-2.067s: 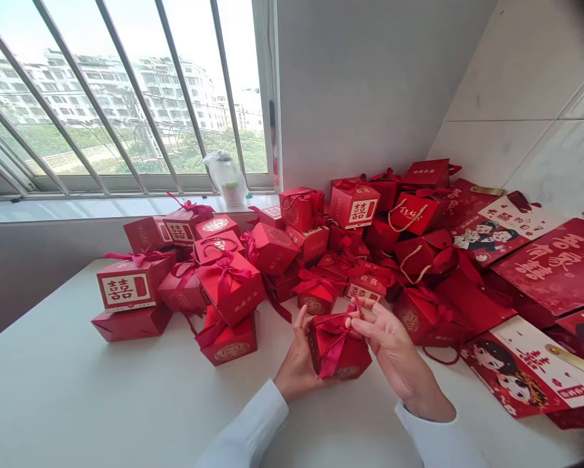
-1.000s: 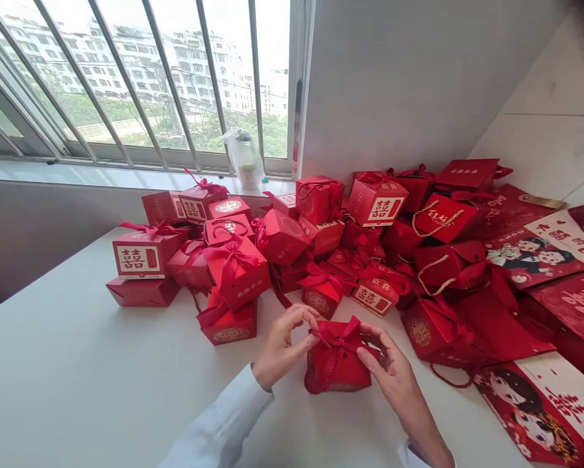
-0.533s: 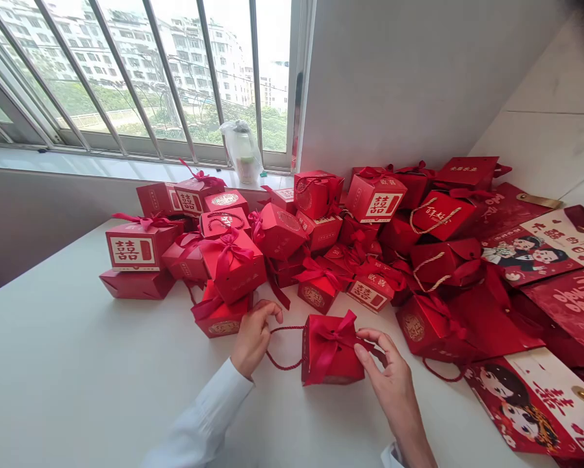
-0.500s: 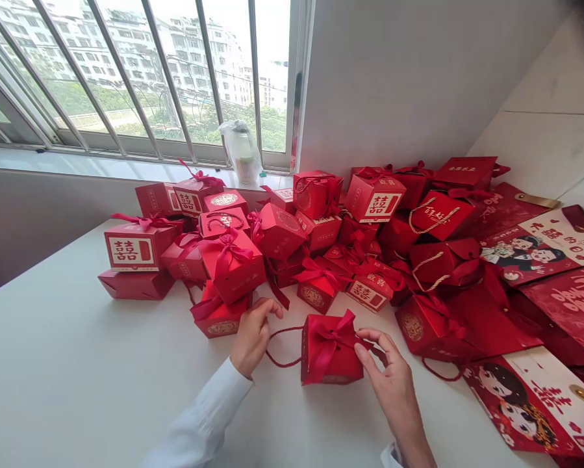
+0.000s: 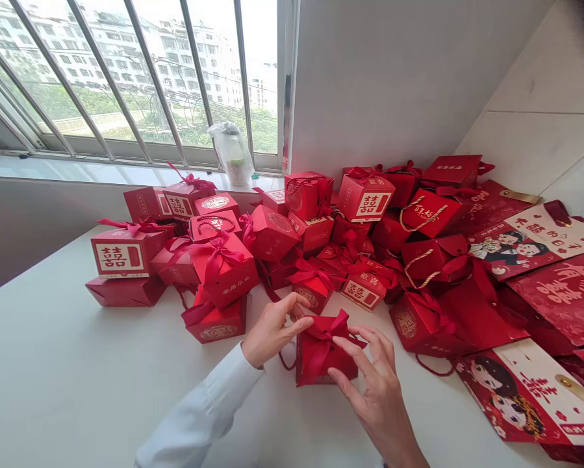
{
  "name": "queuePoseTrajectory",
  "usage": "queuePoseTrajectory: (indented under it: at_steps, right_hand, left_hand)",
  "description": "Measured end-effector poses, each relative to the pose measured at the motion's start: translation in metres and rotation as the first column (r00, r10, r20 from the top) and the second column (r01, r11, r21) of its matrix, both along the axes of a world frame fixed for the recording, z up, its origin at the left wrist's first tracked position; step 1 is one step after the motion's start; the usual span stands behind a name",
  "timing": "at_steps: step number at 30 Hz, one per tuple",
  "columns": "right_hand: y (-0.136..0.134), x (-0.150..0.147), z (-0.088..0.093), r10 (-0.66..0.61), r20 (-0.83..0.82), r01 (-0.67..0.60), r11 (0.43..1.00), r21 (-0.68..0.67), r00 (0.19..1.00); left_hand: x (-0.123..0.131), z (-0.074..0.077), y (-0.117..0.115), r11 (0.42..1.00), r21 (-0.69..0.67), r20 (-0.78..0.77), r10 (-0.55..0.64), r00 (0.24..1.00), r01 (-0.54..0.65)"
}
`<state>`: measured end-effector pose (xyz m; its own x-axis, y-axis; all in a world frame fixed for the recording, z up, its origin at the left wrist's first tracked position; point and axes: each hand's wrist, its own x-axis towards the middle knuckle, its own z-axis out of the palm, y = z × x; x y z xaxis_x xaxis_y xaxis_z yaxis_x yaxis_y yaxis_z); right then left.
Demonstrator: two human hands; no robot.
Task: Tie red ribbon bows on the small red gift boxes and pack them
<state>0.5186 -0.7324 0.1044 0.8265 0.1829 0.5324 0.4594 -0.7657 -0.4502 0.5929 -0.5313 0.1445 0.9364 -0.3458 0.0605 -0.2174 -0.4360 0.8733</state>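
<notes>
A small red gift box [image 5: 340,372] with a ribbon bow [image 5: 325,338] on top stands on the white table before me. Its red cord handle [image 5: 286,359] loops out at the left, partly covered by my hand. At the box's upper left edge is my left hand [image 5: 275,328], thumb stretched over the rim near the ribbon and a gap left between thumb and forefinger. My right hand [image 5: 372,374] reaches over the right side with fingers spread. Its forefinger tip is by the bow and its thumb by the front; I cannot tell whether they touch.
Behind the box lies a heap of red gift boxes [image 5: 272,234] with ribbons and cord handles. Printed red and white gift bags [image 5: 503,390] lie flat at the right. A bagged cup [image 5: 236,159] stands on the sill by the barred window [image 5: 140,78].
My left hand has moved right, from beside the cord loop to the box's upper left edge. My right hand has shifted from the ribbon at the right side over towards the bow.
</notes>
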Motion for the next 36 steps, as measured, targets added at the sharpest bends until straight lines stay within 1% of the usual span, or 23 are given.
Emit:
queuePoseTrajectory:
  at_steps: [3, 6, 9, 13, 17, 20, 24, 30, 36]
  right_hand:
    - [0.004, -0.001, -0.007, 0.036, 0.021, -0.035, 0.998, -0.049, 0.999]
    - [0.006, -0.004, -0.012, 0.04, 0.04, -0.038, 0.998, -0.054, 0.998]
    - [0.006, -0.008, -0.012, 0.026, 0.047, -0.023, 0.998, -0.052, 0.999]
    - [0.006, -0.01, -0.007, 0.013, 0.038, -0.012, 1.0, -0.017, 0.999]
    - [0.012, -0.002, -0.001, -0.046, 0.047, 0.045, 0.999, 0.022, 0.998]
    - [0.018, 0.007, 0.003, -0.05, 0.067, 0.051, 0.999, -0.015, 0.996]
    - [0.024, 0.012, 0.002, -0.05, 0.104, 0.059, 0.995, -0.079, 0.993]
    - [0.026, 0.007, -0.003, -0.039, 0.138, 0.051, 0.995, -0.087, 0.99]
    - [0.026, 0.009, -0.003, -0.065, 0.125, 0.079, 0.99, -0.116, 0.99]
  left_hand:
    - [0.005, -0.003, -0.001, 0.999, -0.052, -0.014, 0.013, 1.0, -0.014]
    - [0.012, -0.007, -0.004, 0.991, -0.129, -0.059, 0.017, 0.998, -0.024]
    - [0.019, -0.01, -0.007, 0.987, -0.161, -0.069, 0.008, 0.998, -0.019]
    - [0.022, -0.01, -0.011, 0.987, -0.162, -0.09, -0.018, 0.996, 0.003]
    - [0.022, -0.011, -0.011, 0.984, -0.176, -0.1, -0.036, 0.994, 0.018]
    - [0.022, -0.013, -0.011, 0.983, -0.181, -0.098, -0.044, 0.994, 0.026]
    - [0.026, -0.016, -0.011, 0.983, -0.183, -0.081, -0.014, 0.997, -0.001]
    - [0.034, -0.022, -0.017, 0.987, -0.159, -0.046, -0.004, 0.999, -0.004]
    - [0.034, -0.022, -0.021, 0.988, -0.152, -0.051, -0.019, 0.999, 0.011]
